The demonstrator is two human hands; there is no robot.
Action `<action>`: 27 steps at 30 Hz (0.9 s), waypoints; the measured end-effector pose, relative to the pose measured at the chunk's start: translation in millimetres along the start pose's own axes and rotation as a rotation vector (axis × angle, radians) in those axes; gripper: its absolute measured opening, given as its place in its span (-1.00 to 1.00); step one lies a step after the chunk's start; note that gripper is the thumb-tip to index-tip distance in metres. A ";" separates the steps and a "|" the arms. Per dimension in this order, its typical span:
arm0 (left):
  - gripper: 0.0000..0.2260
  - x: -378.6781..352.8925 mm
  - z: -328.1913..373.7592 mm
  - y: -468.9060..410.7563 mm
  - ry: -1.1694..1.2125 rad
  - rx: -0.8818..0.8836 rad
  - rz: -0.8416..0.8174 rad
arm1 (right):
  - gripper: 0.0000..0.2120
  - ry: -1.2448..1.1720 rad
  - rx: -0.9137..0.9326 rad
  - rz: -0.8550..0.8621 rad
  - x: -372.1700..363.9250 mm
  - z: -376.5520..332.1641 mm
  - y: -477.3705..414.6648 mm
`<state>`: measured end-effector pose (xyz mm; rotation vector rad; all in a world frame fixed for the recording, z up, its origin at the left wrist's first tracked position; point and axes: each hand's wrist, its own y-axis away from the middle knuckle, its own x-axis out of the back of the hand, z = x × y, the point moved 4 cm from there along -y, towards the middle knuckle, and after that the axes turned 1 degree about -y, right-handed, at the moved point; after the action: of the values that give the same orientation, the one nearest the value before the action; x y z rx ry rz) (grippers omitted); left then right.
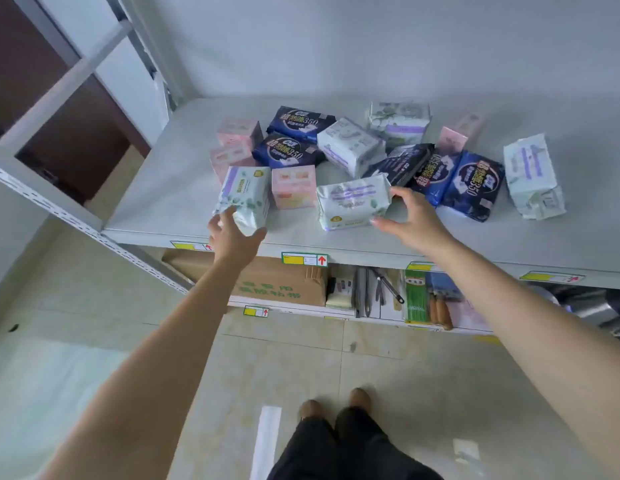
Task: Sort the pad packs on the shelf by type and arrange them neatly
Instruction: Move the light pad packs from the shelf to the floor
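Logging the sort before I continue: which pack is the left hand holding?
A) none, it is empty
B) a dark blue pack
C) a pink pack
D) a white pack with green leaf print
D: the left hand has its fingers curled round the near end of the white leaf-print pack, at the front of the shelf.

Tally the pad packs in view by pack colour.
4 pink pad packs
5 dark blue pad packs
5 white pad packs, one held in the left hand
Total: 14
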<state>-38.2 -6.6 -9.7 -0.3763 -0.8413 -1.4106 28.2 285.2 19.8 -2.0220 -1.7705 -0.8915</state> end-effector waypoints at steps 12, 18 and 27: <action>-0.29 -15.6 -6.5 -71.2 -0.119 0.041 0.032 | -0.10 0.663 0.080 -0.113 -28.3 -0.3 -78.2; -0.33 -12.4 -11.9 -74.4 -0.126 0.059 0.048 | -0.13 0.762 0.056 -0.020 -30.2 -4.5 -73.5; -0.27 21.0 -38.5 -51.8 0.398 -0.083 0.141 | -0.29 0.286 0.200 0.188 -32.9 -25.3 -39.6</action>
<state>-77.9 -56.3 -33.3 -0.2026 -0.4247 -1.3323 -17.8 251.9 11.8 -1.7969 -1.4301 -0.8580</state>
